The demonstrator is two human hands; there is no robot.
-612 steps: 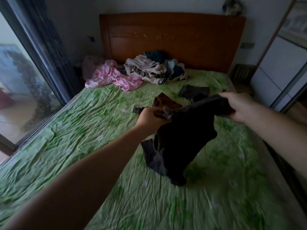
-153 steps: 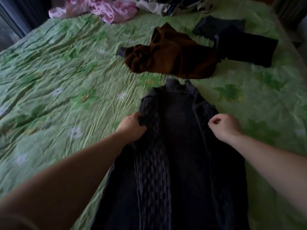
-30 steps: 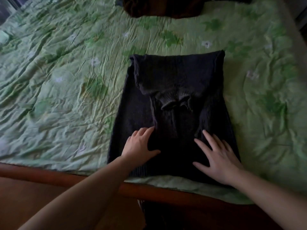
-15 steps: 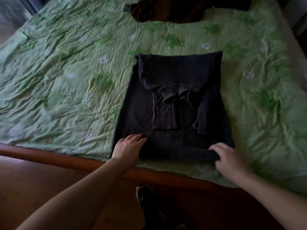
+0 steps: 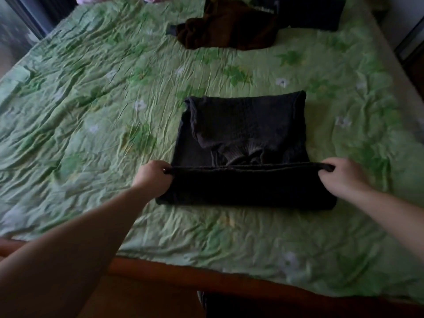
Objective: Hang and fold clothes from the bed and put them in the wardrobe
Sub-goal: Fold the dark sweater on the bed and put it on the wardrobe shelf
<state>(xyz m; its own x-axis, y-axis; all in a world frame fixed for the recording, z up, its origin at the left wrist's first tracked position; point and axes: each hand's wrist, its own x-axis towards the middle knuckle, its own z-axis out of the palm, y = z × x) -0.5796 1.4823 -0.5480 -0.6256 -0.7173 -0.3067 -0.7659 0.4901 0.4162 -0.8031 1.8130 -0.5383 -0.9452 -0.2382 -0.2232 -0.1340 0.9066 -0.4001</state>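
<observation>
A wide bed (image 5: 91, 111) covered by a wrinkled green sheet (image 5: 252, 237) with a pattern of leaves and small white flowers. A reddish-brown wooden frame (image 5: 160, 271) along the near edge of the bed. Below it, a brown wooden floor (image 5: 142, 301). At the upper left, a window (image 5: 9, 35) with pale daylight and a dark curtain (image 5: 48, 12) just beside it. At the upper right, a pale panel with a dark edge (image 5: 410, 40). Dim, soft light over the whole room.

sweater (image 5: 247, 134) on bed (image 5: 91, 111) near its front edge, two garments (image 5: 229, 31) behind it
</observation>
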